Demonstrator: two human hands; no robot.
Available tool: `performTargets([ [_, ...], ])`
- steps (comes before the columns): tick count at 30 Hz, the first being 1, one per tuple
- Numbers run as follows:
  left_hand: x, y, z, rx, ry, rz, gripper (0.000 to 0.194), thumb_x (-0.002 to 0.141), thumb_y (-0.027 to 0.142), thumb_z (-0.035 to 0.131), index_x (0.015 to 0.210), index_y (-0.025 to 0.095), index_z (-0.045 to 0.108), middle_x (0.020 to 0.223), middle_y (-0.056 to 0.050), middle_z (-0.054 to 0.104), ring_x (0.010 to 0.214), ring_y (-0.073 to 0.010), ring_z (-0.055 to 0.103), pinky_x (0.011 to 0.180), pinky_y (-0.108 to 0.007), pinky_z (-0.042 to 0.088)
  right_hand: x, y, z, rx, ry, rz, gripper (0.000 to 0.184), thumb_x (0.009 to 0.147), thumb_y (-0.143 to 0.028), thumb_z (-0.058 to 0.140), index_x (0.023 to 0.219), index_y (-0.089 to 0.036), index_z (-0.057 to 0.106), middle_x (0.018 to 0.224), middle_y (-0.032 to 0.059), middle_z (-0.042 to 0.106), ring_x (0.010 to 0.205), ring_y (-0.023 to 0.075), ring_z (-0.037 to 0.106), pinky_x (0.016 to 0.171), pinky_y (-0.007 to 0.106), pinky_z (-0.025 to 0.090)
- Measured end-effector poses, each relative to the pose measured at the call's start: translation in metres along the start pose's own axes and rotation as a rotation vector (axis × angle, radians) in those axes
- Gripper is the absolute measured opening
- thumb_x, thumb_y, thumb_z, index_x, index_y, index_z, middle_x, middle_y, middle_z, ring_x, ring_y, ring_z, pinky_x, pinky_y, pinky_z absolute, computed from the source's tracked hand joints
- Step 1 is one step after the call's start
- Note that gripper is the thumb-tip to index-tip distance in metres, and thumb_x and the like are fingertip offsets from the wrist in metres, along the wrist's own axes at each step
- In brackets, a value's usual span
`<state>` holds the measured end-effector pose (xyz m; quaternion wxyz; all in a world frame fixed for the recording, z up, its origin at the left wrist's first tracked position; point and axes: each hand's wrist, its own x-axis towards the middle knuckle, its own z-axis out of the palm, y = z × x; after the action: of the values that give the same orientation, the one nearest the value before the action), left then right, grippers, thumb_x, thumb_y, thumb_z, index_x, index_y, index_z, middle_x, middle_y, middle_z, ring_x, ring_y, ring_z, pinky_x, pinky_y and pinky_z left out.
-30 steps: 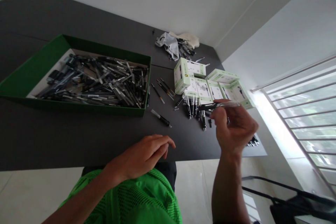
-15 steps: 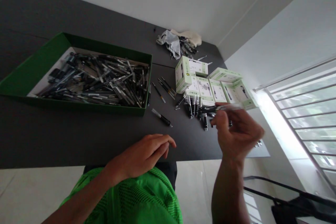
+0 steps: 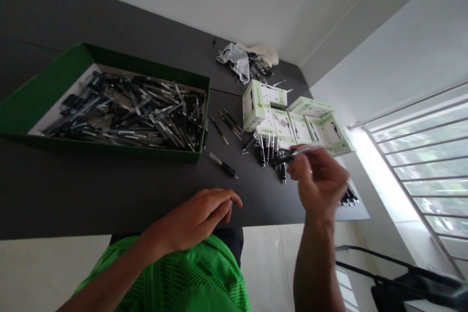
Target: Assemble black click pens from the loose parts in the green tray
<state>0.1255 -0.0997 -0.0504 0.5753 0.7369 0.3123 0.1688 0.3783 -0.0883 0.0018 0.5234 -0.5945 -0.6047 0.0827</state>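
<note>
My right hand [image 3: 323,180] is raised over the right part of the table, finger and thumb closed on a pen [image 3: 284,158] with a black grip and clear barrel, slightly blurred. Just behind and left of it, several pens [image 3: 268,150] lie grouped in front of the white and green boxes. My left hand [image 3: 204,217] rests at the table's front edge, holding nothing, its fingers loosely bent. Beyond its fingertips lies a single pen [image 3: 224,165] with a clear end. Several thin refills [image 3: 219,130] lie farther back.
A green box [image 3: 146,153] full of pens stands on the left of the dark table [image 3: 127,195]. Pale green cartons [image 3: 256,107] sit at the right. Behind them are grey and cream cloths [image 3: 237,61] and more pens. More pens [image 3: 349,197] lie near the right edge, beside a barred window.
My right hand has shifted a little left with the pen, uncovering pens near the right table edge. The left hand stays in place. The whole view has moved slightly.
</note>
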Motion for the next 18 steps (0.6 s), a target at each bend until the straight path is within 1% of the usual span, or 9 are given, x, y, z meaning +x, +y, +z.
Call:
performTargets([
  [1,-0.0003,0.0001,0.0001,0.0,0.006,0.0,0.037,0.114,0.036,0.033,0.122,0.022,0.066,0.09,0.0,0.069,0.087,-0.0155,0.065,0.087,-0.028,0.046,0.0006,0.0006,0.0001,0.008,-0.049,0.017,0.012,0.093,-0.027,0.071,0.094,-0.019,0.079,0.065,-0.0017,0.07,0.048,0.0098,0.057,0.046,0.023,0.044],
  [2,-0.0006,0.0003,0.0002,0.0,0.011,0.0,0.037,0.114,0.036,0.033,0.122,0.023,0.066,0.09,0.0,0.069,0.087,-0.0156,0.066,0.087,-0.028,0.046,0.0012,0.001,0.0,0.032,-0.06,0.028,0.012,0.093,-0.028,0.071,0.095,-0.019,0.079,0.063,-0.0025,0.069,0.047,0.0094,0.055,0.045,0.022,0.043],
  [5,-0.0009,0.0015,0.0002,0.0,0.014,0.009,0.036,0.114,0.035,0.034,0.122,0.022,0.067,0.09,0.0,0.069,0.087,-0.0158,0.065,0.086,-0.028,0.046,0.0029,0.0016,-0.0012,0.177,0.075,0.009,0.012,0.094,-0.03,0.072,0.094,-0.019,0.079,0.058,-0.0042,0.064,0.043,0.008,0.051,0.04,0.022,0.037],
  [6,-0.0009,0.0019,0.0002,-0.001,0.016,0.015,0.036,0.113,0.034,0.034,0.122,0.022,0.066,0.09,0.0,0.069,0.087,-0.0159,0.065,0.086,-0.028,0.046,0.0033,0.0016,-0.0016,0.221,0.08,0.013,0.013,0.094,-0.031,0.072,0.093,-0.02,0.078,0.057,-0.0045,0.062,0.042,0.0079,0.05,0.04,0.022,0.036],
  [9,-0.0004,0.0022,0.0005,-0.008,0.027,0.022,0.035,0.113,0.033,0.034,0.122,0.021,0.066,0.089,0.0,0.068,0.086,-0.0159,0.065,0.086,-0.028,0.046,0.0041,0.0007,-0.0025,0.293,0.003,0.088,0.017,0.095,-0.035,0.072,0.092,-0.02,0.077,0.057,-0.0044,0.06,0.042,0.0083,0.049,0.04,0.023,0.037],
  [12,-0.0005,0.0012,0.0013,-0.006,0.023,0.017,0.036,0.113,0.034,0.034,0.122,0.021,0.066,0.089,0.0,0.068,0.086,-0.0162,0.065,0.086,-0.029,0.046,0.0051,-0.002,-0.0038,0.324,0.031,0.141,0.019,0.096,-0.038,0.069,0.093,-0.021,0.076,0.06,-0.0041,0.06,0.043,0.0089,0.051,0.041,0.024,0.038],
  [18,-0.0016,-0.0013,0.0031,0.005,0.023,-0.006,0.037,0.113,0.038,0.034,0.125,0.023,0.066,0.093,-0.001,0.069,0.091,-0.0175,0.065,0.092,-0.031,0.045,0.0071,-0.0059,-0.0008,0.405,0.028,0.154,0.019,0.096,-0.039,0.069,0.093,-0.021,0.075,0.061,-0.0046,0.058,0.045,0.0087,0.051,0.042,0.024,0.037],
])
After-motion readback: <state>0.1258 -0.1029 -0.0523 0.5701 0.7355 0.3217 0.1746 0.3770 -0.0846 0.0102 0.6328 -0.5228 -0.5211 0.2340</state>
